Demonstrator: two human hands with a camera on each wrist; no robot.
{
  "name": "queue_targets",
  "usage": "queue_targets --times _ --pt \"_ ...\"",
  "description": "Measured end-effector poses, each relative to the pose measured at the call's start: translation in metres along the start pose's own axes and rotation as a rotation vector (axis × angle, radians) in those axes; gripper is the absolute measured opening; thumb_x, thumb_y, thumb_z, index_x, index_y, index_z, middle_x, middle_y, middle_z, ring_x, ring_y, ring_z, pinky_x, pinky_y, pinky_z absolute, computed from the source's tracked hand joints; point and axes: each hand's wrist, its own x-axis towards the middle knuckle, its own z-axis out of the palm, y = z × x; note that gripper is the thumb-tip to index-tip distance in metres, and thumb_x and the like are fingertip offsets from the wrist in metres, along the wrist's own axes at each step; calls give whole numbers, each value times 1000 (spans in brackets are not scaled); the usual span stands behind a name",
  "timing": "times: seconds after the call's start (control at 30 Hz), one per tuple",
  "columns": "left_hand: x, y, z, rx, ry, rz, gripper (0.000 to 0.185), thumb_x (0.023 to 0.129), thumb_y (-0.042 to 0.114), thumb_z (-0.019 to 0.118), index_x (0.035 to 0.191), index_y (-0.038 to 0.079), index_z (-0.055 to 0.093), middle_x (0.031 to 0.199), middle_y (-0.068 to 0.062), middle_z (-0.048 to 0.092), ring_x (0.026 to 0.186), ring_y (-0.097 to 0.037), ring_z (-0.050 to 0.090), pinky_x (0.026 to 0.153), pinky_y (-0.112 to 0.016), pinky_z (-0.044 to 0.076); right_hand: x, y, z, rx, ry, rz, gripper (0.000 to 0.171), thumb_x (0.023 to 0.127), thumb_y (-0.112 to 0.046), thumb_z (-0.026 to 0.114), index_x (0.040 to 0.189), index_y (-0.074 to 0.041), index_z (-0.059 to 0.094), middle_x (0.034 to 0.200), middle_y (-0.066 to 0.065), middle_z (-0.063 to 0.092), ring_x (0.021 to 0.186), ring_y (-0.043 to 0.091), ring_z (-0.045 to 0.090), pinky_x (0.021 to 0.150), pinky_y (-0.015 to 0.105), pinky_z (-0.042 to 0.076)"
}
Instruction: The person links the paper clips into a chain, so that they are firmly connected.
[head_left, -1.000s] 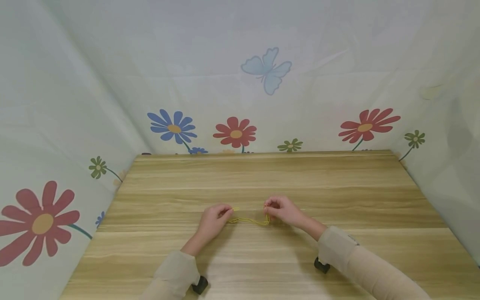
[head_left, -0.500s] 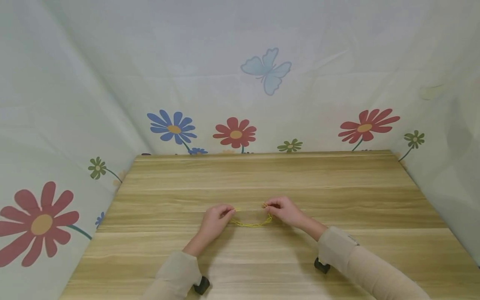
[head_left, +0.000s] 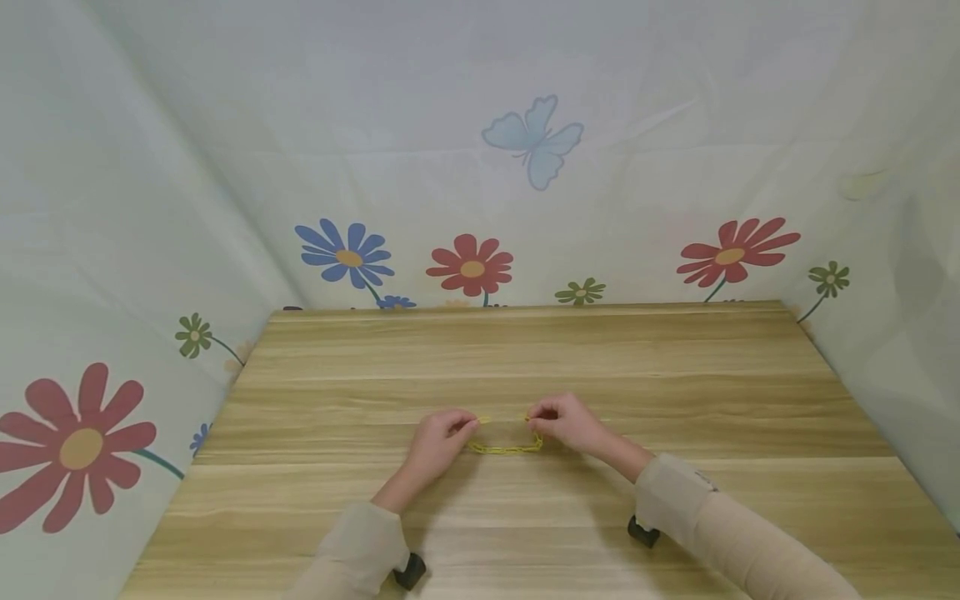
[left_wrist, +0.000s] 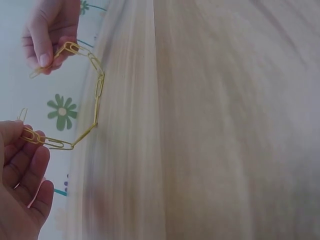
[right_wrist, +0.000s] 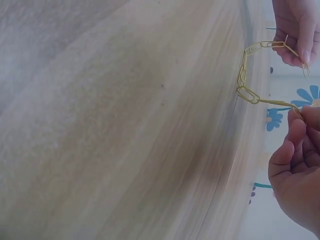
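Observation:
A chain of linked yellow paper clips (head_left: pixel 507 451) sags between the two hands, its middle low at the wooden tabletop. My left hand (head_left: pixel 438 440) pinches one end between thumb and forefinger, and a clip tip sticks out past the fingers. At the other end, my right hand (head_left: pixel 570 423) pinches the chain the same way. Several links of the paper clip chain (left_wrist: pixel 98 87) show one after another in the left wrist view. From the right wrist, the chain (right_wrist: pixel 243 75) curves from one hand to the other; the fingertips partly hide the end clips.
The wooden tabletop (head_left: pixel 525 350) reaches back to a white cloth backdrop (head_left: pixel 375 167) printed with flowers and a butterfly. Cloth also hangs along the left and right sides. A black wrist device (head_left: pixel 410 572) sits under the left cuff, another black device (head_left: pixel 642 532) under the right.
My left hand has shifted slightly to the right, towards the right hand. The chain between them has spread from a bunched line into a wider sagging curve. The right hand has barely moved.

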Motion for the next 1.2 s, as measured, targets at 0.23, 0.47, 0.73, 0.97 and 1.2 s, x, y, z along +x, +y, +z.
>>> queue_targets --times 0.23,0.47,0.73,0.97,1.2 --pt "1 7 5 -44 -24 -30 18 84 25 59 88 10 68 85 -3 68 80 -13 63 71 -24 49 1 1 2 -48 48 -54 11 82 -5 58 83 5 64 79 14 64 61 5 48 53 18 42" --pt "4 13 10 -66 -38 -17 18 84 25 59 85 9 68 82 -2 68 77 -12 62 69 -22 49 1 0 7 -137 103 -146 9 80 -3 59 83 4 64 73 8 63 60 2 45 51 17 41" --pt "5 22 12 -79 -56 -8 22 86 26 56 87 7 68 84 -5 69 80 -16 63 70 -23 49 0 -2 11 -289 196 -308 6 75 3 60 76 -1 64 70 4 61 61 3 47 52 15 41" --pt "6 23 14 -66 -60 -13 22 85 25 57 87 7 68 83 -5 69 79 -15 63 68 -23 49 1 -1 12 -352 220 -407 6 74 3 60 73 -3 63 67 1 59 59 4 47 51 14 40" --pt "7 22 16 -54 -92 -24 22 86 25 55 87 7 68 84 -4 69 80 -15 64 69 -25 50 1 -2 12 -388 221 -474 6 74 2 62 74 -3 64 67 1 59 58 5 49 50 14 41"
